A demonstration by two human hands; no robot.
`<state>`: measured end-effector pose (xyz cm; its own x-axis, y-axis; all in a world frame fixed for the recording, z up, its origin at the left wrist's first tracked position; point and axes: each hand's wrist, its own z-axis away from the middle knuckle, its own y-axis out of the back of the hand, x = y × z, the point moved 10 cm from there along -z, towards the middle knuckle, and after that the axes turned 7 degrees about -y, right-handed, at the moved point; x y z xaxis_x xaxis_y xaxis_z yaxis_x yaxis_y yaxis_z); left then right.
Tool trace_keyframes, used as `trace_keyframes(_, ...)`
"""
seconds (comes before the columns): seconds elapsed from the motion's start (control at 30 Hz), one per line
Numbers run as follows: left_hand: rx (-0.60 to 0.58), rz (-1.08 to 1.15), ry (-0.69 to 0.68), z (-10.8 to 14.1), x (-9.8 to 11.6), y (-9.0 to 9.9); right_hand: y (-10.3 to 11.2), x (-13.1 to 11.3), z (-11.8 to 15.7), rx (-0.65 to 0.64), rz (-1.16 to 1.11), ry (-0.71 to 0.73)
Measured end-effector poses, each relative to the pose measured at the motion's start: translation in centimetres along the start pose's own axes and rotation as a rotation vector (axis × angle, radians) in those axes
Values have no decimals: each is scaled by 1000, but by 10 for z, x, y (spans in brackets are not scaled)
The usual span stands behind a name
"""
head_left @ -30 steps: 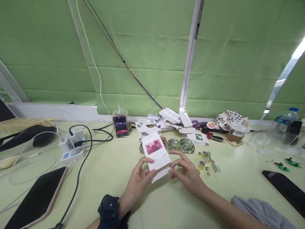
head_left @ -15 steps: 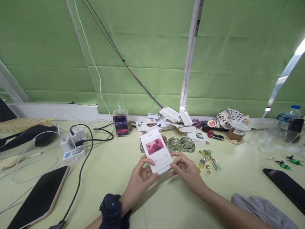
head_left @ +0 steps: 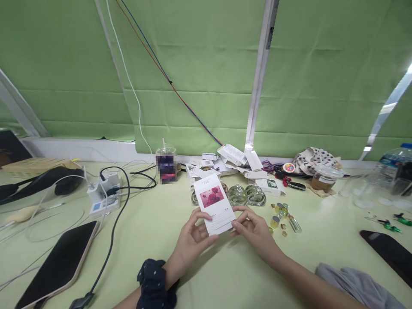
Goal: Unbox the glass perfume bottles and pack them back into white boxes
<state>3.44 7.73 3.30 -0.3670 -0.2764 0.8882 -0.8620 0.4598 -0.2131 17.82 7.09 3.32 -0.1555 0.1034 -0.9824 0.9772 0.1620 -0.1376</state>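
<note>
A flat white box [head_left: 215,206] printed with pink roses is held up, tilted, over the table in the head view. My left hand [head_left: 194,237] grips its lower left edge, thumb at the bottom and fingers along the side. The fingers of my right hand [head_left: 250,226] pinch its lower right corner. Behind the box lie round clear glass bottles [head_left: 237,195] in a row, partly hidden by it. Small gold caps and glass pieces [head_left: 275,221] are scattered to the right of my right hand.
White cartons [head_left: 232,155] are heaped at the back. A cup [head_left: 166,166], a power strip [head_left: 104,204] with cables and a tablet [head_left: 59,266] lie left. Rightward are a lidded cup [head_left: 323,178], a plastic bottle [head_left: 391,161], a black phone [head_left: 389,253] and grey cloth [head_left: 350,285].
The whole view has shifted slightly, so things appear a little further right. Both hands keep the same hold on the white box.
</note>
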Motion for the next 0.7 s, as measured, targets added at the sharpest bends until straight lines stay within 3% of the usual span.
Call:
trace_keyframes(0.17, -45, 92, 55, 1, -3, -7, -1, 0, 0, 8, 16, -4)
trace_keyframes(0.53, 16, 87, 47, 1, 0, -2, -3, 3, 0, -20, -7, 1)
trace_keyframes(0.7, -15, 72, 123, 1, -8, -3, -2, 1, 1, -23, 41, 72)
